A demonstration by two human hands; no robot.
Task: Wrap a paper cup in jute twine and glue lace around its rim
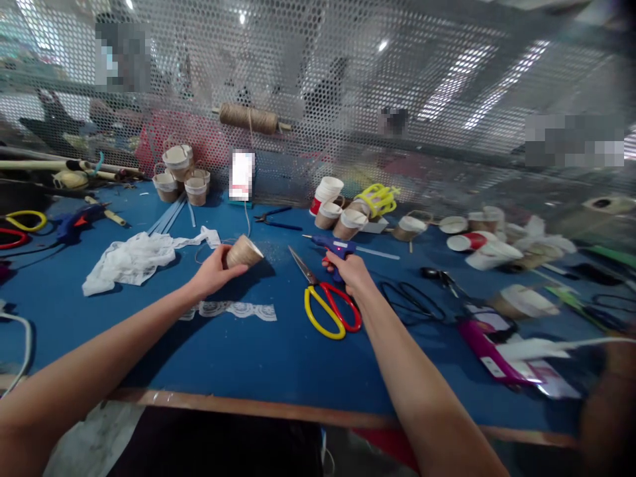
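The left hand [213,271] is closed around a cup [243,253], its thumb below and fingers behind. The cup is a tapered tube wound in coarse brown twine, tilted so that its white-edged end faces two o'clock. It is held above the blue table [238,364], which has a bare wooden front edge.

At three o'clock from the cup, the right hand [349,270] is wrapped around the grip of a glue gun [338,246] of blue plastic. A small red light glows on its side, a pale translucent stick runs out behind, and the nozzle points towards nine o'clock, apart from the cup. The two hands are well apart.

Between them, at four o'clock from the cup, lie scissors [311,285] with steel blades and looped handles, one yellow, one red. At six o'clock is a flat lace strip [238,309] with a scalloped edge; at nine, a crumpled white lace heap [130,262]. A fuzzy twine roll [248,118] is at twelve, against perforated metal mesh [298,73].

Further out at four o'clock is a glossy purple box [479,351] with a white label; its print is too small to read, as is the glue gun's pale sticker.
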